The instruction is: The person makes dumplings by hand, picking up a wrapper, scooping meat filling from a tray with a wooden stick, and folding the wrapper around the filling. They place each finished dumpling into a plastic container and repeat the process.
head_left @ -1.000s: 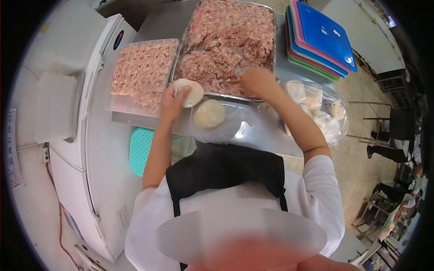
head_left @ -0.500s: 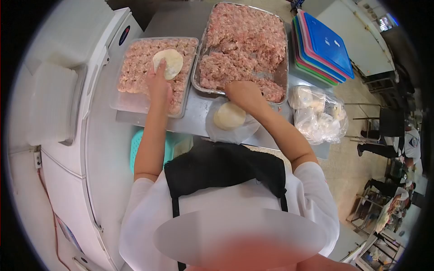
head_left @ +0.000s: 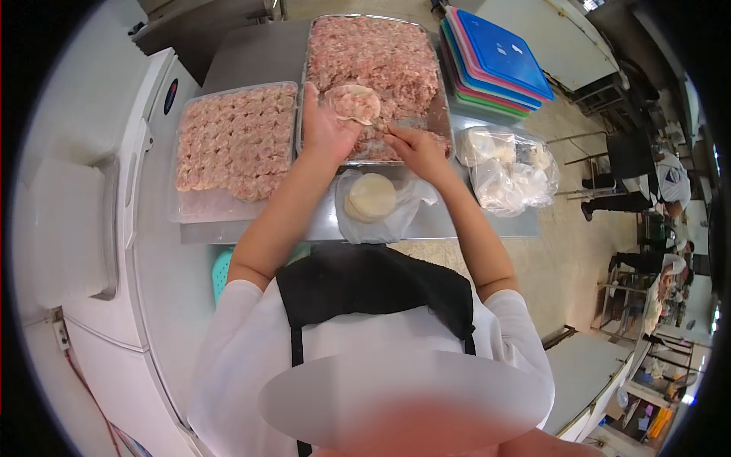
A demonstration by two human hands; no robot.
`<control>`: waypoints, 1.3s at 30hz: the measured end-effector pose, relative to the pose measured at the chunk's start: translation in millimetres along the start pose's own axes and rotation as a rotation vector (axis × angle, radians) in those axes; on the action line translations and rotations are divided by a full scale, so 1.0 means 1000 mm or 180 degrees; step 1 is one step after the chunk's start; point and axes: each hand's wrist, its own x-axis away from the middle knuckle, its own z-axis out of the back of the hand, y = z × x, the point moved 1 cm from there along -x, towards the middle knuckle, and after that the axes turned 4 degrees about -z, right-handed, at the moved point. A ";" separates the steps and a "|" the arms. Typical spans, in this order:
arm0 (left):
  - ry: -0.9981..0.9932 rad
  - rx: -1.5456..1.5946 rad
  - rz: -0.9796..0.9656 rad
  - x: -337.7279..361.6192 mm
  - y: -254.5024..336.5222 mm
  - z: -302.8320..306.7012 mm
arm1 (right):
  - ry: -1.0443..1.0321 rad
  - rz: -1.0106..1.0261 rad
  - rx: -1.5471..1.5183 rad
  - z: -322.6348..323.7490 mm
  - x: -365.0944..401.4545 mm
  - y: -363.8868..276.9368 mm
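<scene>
My left hand (head_left: 330,131) holds a round dough wrapper above the near part of the meat tray, thumb raised and apart. A layer of minced meat (head_left: 355,101) covers most of that wrapper. Close by on the right, my right hand (head_left: 417,149) is closed around a thin tool, mostly hidden by the fingers, whose end reaches the wrapper's edge. Beneath both hands lies a deep metal tray (head_left: 449,114) heaped with minced meat (head_left: 373,49). A stack of pale round wrappers (head_left: 371,196) rests on a plastic bag (head_left: 352,226) nearer my body.
At left is a clear tray (head_left: 205,211) with rows of meat-filled dumplings (head_left: 236,137). Coloured lids (head_left: 499,53) are stacked at back right, above a bag of wrapped dough pieces (head_left: 512,171). A white refrigerator (head_left: 152,228) stands left; people (head_left: 674,179) work far right.
My left hand has moved right from the dumpling tray to over the meat tray. Its wrapper, bare before, now carries meat. My right hand has come up beside it from the minced meat.
</scene>
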 end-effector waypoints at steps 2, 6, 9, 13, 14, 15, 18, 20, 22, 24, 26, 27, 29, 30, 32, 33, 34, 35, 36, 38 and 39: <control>0.0054 0.0117 -0.0003 -0.010 0.000 0.015 | -0.0047 -0.0018 0.0661 0.027 0.008 0.007; 0.0144 -0.0144 -0.0523 -0.028 -0.009 0.031 | 0.0476 0.0051 0.1692 0.053 0.030 -0.022; 0.0073 -0.0094 -0.0291 -0.023 -0.023 0.014 | 0.0810 0.0552 0.1666 0.027 0.030 -0.013; 0.0417 -0.0205 -0.0475 -0.012 -0.040 0.012 | 0.0557 0.0090 0.1973 0.026 0.014 0.048; 0.0313 -0.0286 -0.0522 -0.009 -0.039 0.013 | 0.0188 -0.0132 0.2253 0.037 0.016 0.066; 0.0211 -0.0376 -0.0548 -0.006 -0.035 0.015 | -0.0186 -0.0372 0.2519 0.042 0.019 0.077; 0.0462 -0.0550 -0.0658 -0.010 -0.037 0.016 | -0.0284 -0.0376 0.2392 0.076 0.027 0.040; 0.0548 -0.0523 -0.0551 -0.014 -0.042 0.012 | 0.0145 0.0272 0.1496 0.078 0.031 0.019; 0.0404 -0.0359 -0.0211 -0.006 -0.051 0.000 | 0.0200 0.0685 0.1037 0.070 0.028 0.020; 0.0440 -0.0360 -0.0261 0.008 -0.055 -0.020 | -0.0083 0.0901 0.1058 0.061 0.020 0.041; 0.0585 -0.0428 -0.0380 0.007 -0.058 -0.021 | -0.0417 0.0583 0.1947 0.095 0.020 0.012; 0.0719 -0.0526 -0.0439 -0.002 -0.059 -0.008 | -0.0568 0.0415 0.2378 0.107 0.021 0.002; 0.0808 -0.0499 -0.0559 -0.012 -0.062 -0.002 | -0.0239 0.0809 0.1962 0.095 0.023 0.004; 0.0749 -0.0363 -0.0637 -0.017 -0.066 -0.004 | -0.0073 0.0998 0.1755 0.090 0.024 0.008; 0.0519 -0.0172 -0.0670 -0.019 -0.069 -0.004 | -0.0216 0.0984 0.1528 0.090 0.015 0.028; 0.0352 -0.0105 -0.0641 -0.017 -0.066 0.000 | -0.0302 0.0993 0.1418 0.092 0.009 0.037; 0.0169 -0.0041 -0.0633 -0.016 -0.061 0.000 | -0.0212 0.1121 0.1024 0.098 0.003 0.047; -0.0088 -0.0427 -0.0639 -0.013 -0.058 0.000 | -0.0120 0.1220 0.0612 0.107 -0.001 0.058; -0.0349 -0.0820 -0.0640 -0.007 -0.057 -0.003 | -0.0023 0.1316 0.0200 0.114 -0.005 0.057; -0.0611 -0.1917 -0.0757 0.003 -0.057 -0.008 | -0.0568 0.0605 -0.0376 0.123 -0.005 0.057; -0.0611 -0.2624 -0.0877 0.010 -0.056 -0.017 | -0.0884 0.0398 -0.0539 0.125 -0.006 0.056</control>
